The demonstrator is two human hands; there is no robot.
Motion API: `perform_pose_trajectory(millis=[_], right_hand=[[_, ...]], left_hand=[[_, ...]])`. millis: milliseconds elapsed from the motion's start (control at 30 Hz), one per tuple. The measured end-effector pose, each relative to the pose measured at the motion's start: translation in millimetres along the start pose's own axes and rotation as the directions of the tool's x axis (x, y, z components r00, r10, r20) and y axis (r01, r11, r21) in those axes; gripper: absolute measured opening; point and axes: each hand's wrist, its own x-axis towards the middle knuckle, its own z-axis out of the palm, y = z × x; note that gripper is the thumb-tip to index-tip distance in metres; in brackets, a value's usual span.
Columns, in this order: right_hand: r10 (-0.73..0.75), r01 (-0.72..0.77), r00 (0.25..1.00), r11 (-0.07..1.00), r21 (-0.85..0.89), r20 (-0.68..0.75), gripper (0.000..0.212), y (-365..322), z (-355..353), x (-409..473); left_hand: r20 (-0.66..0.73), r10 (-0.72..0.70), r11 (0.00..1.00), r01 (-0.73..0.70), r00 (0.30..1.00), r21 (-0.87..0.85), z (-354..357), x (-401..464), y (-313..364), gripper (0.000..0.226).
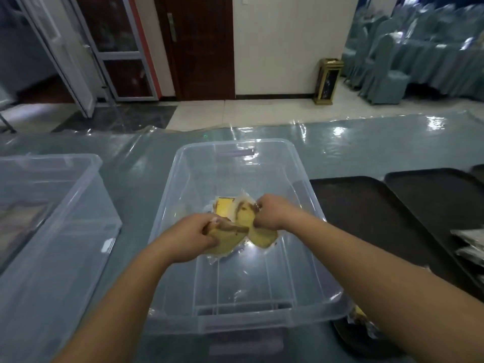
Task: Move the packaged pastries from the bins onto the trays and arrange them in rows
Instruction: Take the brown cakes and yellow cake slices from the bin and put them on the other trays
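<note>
Both hands inside clear bin point(296, 179) at centre of counter point(366, 142). Left hand point(189, 235) grips one packaged pastry point(222, 243); right hand point(271, 212) grips another point(263, 238). Likely paired lift toward dark trays point(366, 205), right.

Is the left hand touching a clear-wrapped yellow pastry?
Touching. The head view shows the left hand with fingers curled round a clear-wrapped yellow pastry above the clear plastic bin.

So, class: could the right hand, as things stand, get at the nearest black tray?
Probably yes, but not freely: the right hand grips a packaged pastry inside the clear bin. The black tray lies just right of it, with only the bin's wall between.
</note>
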Motion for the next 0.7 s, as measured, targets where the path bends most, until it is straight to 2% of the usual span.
perform_pose_trajectory(millis=[67, 100, 133, 167, 233, 267, 333, 433, 600, 700], right_hand=[[0.0, 0.054, 0.979, 0.965, 0.258, -0.204, 0.007, 6, -31, -34], [0.027, 0.105, 0.953, 0.904, 0.415, -0.3, 0.006, 12, -43, -54], [0.069, 0.174, 0.922, 0.804, 0.568, -0.38, 0.003, 19, -51, -74], [0.119, 0.245, 0.89, 0.689, 0.682, -0.44, 0.01, 24, -58, -96], [0.203, 0.357, 0.837, 0.503, 0.787, -0.509, 0.02, 38, -59, -134], [0.244, 0.39, 0.811, 0.455, 0.801, -0.533, 0.022, 45, -57, -150], [0.326, 0.41, 0.761, 0.429, 0.805, -0.561, 0.023, 63, -53, -179], [0.42, 0.379, 0.698, 0.471, 0.796, -0.581, 0.019, 103, -49, -211], [0.495, 0.287, 0.688, 0.487, 0.825, -0.531, 0.015, 187, -37, -240], [0.52, 0.209, 0.677, 0.543, 0.813, -0.521, 0.015, 244, -27, -241]], left_hand=[[-0.141, 0.038, 0.989, -0.057, 0.989, -0.135, -2, -24, 10, 0.053], [-0.21, 0.048, 0.971, -0.095, 0.977, -0.221, -1, -32, 17, 0.051], [-0.272, 0.051, 0.936, -0.141, 0.961, -0.322, 2, -39, 27, 0.048], [-0.321, 0.041, 0.891, -0.18, 0.946, -0.416, 7, -43, 37, 0.045], [-0.369, 0.009, 0.803, -0.227, 0.929, -0.551, 18, -45, 62, 0.04], [-0.38, 0.002, 0.765, -0.246, 0.925, -0.595, 25, -45, 75, 0.038], [-0.394, 0.015, 0.703, -0.29, 0.919, -0.65, 39, -44, 101, 0.036], [-0.392, 0.013, 0.645, -0.308, 0.92, -0.699, 63, -46, 137, 0.028], [-0.329, 0.104, 0.645, -0.315, 0.939, -0.696, 107, -47, 184, 0.029], [-0.295, 0.172, 0.659, -0.332, 0.94, -0.675, 139, -44, 210, 0.034]])
